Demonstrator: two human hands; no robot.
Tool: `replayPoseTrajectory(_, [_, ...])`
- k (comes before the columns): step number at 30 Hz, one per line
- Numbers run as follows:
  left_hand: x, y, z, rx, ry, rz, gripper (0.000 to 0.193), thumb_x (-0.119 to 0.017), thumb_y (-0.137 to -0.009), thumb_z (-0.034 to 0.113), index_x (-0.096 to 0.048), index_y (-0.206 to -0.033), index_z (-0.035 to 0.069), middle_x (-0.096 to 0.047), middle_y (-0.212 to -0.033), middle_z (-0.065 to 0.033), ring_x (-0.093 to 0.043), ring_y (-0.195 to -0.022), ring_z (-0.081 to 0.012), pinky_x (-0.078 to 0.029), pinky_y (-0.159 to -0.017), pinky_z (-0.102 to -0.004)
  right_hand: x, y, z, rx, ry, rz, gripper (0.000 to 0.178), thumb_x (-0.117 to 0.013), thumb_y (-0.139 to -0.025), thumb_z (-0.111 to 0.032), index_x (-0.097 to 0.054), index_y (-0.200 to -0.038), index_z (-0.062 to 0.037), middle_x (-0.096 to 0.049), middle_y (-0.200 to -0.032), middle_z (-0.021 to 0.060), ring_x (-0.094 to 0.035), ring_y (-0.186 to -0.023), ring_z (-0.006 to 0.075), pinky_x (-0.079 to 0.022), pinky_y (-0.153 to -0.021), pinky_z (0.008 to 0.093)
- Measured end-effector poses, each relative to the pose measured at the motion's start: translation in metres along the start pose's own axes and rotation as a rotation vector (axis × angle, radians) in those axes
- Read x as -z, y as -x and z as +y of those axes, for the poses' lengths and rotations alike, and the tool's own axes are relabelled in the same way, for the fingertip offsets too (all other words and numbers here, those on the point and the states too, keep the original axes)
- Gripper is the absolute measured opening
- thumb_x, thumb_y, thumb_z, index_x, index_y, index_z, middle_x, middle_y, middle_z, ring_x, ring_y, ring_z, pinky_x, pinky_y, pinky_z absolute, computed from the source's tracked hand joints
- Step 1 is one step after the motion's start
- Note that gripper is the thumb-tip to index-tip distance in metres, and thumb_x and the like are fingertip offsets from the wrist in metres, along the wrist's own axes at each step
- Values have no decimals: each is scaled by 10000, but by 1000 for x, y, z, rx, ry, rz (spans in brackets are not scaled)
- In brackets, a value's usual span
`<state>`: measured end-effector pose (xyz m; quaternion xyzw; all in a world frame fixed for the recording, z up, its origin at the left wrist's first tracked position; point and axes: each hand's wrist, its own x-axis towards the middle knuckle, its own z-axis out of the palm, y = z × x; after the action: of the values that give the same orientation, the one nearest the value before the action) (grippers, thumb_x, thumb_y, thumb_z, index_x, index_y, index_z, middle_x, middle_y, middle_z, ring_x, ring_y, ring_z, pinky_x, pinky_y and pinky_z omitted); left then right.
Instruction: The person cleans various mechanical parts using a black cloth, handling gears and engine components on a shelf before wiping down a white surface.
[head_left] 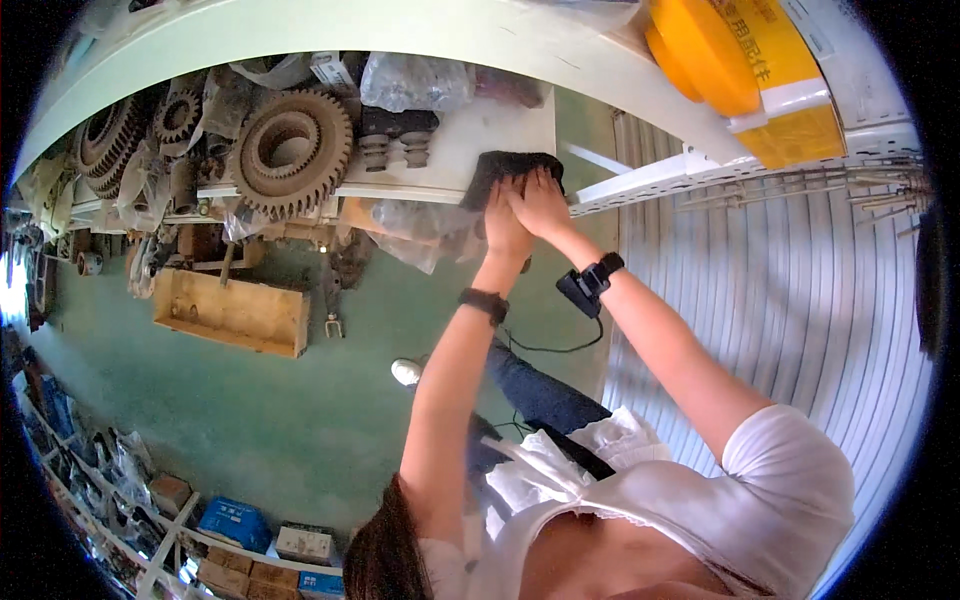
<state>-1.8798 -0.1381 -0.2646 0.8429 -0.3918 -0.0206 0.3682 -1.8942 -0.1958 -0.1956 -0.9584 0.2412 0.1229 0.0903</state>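
Note:
A dark cloth [492,168] is bunched at the front edge of the white shelf [450,172], near its right end. My left hand [506,222] presses on it with the fingers together. Close beside it, my right hand [541,204] has its fingers on the same cloth, and the two hands touch. The palms and the cloth's underside are hidden. Left of the cloth on the shelf stand two small ribbed grey parts [395,152] and a large toothed gear [290,152].
More gears [110,145] and plastic-wrapped parts [415,82] crowd the shelf. A white beam [400,25] crosses above, with a yellow box [790,130] at right. Below stands a wooden box [235,312]. A black cable [550,349] hangs from my right wrist. Parts shelves [165,540] line the lower left.

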Motion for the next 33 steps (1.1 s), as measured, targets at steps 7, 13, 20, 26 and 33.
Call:
replayPoseTrajectory(7, [-33, -58, -24, -28, -248, 4, 449, -421, -786, 212, -384, -1208, 66, -417, -1210, -106, -369, -1126, -242, -281, -935, -388, -13, -86, 12, -122, -90, 64, 911, -377, -706, -656, -235, -1277, 40, -179, -1329, 260, -143, -1237, 404, -104, -1025, 415])
replayPoseTrajectory(13, [-18, -57, -26, -4, -489, 80, 461, -410, -805, 244, -357, -1230, 73, -388, -1232, -112, -361, -1131, -234, -298, -902, -385, -23, -92, -4, 188, -20, 203, 695, -432, -745, -520, -321, -1268, -75, -294, -1308, 178, -265, -1205, 350, -160, -1001, 452])
replayPoseTrajectory(20, [13, -4, -52, 160, -554, 62, 487, -418, -810, 298, -341, -1243, 90, -351, -1267, -90, -311, -1178, -229, -276, -921, -343, -23, -69, -63, 385, 64, 85, 625, -397, -787, -419, -306, -1266, -27, -200, -1356, 166, -134, -1272, 293, -74, -1036, 391])
replayPoseTrajectory(26, [10, -42, -30, 102, -610, 46, 471, -406, -816, 274, -336, -1251, 107, -329, -1289, -95, -312, -1178, -249, -280, -917, -398, -16, -90, -31, 178, -30, 92, 734, -420, -777, -511, -256, -1285, -6, -214, -1347, 175, -172, -1260, 300, -137, -1029, 356])
replayPoseTrajectory(33, [-7, -59, -21, -147, -339, -170, 421, -427, -803, 195, -392, -1212, 106, -427, -1211, -86, -422, -1085, -237, -319, -905, -360, -14, -86, 19, -75, -179, 198, 676, -414, -779, -440, -297, -1251, 31, -287, -1298, 213, -273, -1194, 362, -222, -997, 399])
